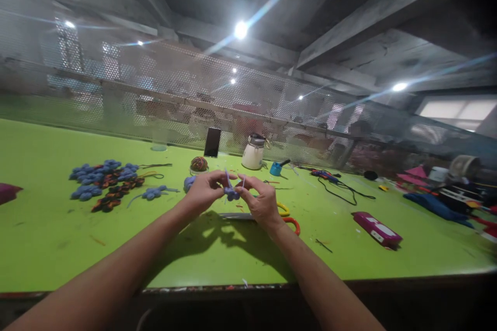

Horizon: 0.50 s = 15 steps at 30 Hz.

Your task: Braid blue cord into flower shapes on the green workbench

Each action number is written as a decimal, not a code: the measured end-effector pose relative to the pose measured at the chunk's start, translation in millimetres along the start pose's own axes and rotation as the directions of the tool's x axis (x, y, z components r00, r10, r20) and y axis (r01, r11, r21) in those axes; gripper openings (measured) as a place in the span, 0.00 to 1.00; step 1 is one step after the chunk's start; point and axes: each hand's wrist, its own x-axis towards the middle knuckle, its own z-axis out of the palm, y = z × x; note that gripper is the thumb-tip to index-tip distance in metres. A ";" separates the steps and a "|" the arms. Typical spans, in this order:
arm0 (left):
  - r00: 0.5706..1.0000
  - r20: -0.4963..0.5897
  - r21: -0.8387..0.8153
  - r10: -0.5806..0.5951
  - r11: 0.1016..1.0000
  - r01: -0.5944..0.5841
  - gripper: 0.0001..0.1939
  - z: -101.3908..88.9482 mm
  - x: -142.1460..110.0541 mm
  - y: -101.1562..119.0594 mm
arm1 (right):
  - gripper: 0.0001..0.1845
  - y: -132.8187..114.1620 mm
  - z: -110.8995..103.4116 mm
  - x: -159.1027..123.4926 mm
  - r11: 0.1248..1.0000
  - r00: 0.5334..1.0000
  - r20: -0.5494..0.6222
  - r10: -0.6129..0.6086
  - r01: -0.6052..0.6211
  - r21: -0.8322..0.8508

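Observation:
Both my hands are raised above the green table (58, 238) and meet around a small blue yarn flower (232, 194). My left hand (205, 189) pinches it from the left with closed fingers. My right hand (262, 200) pinches it from the right; thin blue strands stick up between the fingertips. Under my hands lie scissors with yellow and orange handles (289, 217), partly hidden by the right wrist.
A pile of blue and orange-black yarn flowers (104, 181) lies at the left. Further back stand a yarn ball (199, 164), a dark phone (212, 142), a white jar (253, 154) and a blue cup (276, 168). A pink case (376, 229) and black cords (341, 191) lie right. A perforated screen (163, 98) borders the table's far side.

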 end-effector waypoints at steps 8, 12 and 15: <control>0.950 0.276 -0.286 -0.148 0.931 0.228 0.28 -5.2 -2.9 13.4 | 0.20 8.1 -4.2 2.9 0.970 0.978 0.112 0.176 -0.192 0.151; 0.976 0.199 -0.171 -0.093 0.977 0.128 0.39 9.4 -2.7 2.3 | 0.24 12.7 6.1 1.5 0.844 0.921 0.169 0.352 -0.390 0.368; 0.989 0.149 0.115 -0.006 0.993 -0.011 0.35 19.1 -5.8 -8.6 | 0.24 16.0 15.3 -1.8 0.726 0.848 0.188 0.495 -0.523 0.448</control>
